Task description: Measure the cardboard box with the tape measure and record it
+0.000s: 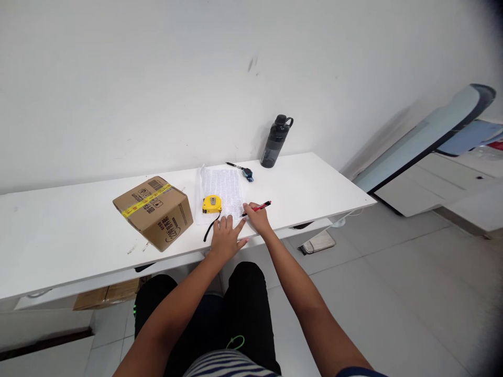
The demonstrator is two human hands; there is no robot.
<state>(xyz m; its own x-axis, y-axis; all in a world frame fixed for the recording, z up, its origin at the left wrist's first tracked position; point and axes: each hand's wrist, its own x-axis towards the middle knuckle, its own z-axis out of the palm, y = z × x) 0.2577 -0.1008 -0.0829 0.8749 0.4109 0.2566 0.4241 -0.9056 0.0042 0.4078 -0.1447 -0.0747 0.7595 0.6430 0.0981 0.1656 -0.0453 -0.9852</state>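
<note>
My right hand (255,218) grips a red and black pen (262,206), its tip down at the lower right part of a sheet of paper (222,180) covered in lines of writing. Spread flat near the sheet's lower edge, my left hand (226,236) has its fingers apart and holds nothing. A yellow tape measure (212,203) lies on the paper just above my left hand, and its black wrist strap (211,228) trails down to the left of my fingers.
A taped cardboard box (155,212) stands left of the paper on the white table (78,235). Behind the sheet lie a black pen (232,165) and a dark blue wristwatch (247,174). A dark water bottle (275,142) stands near the wall.
</note>
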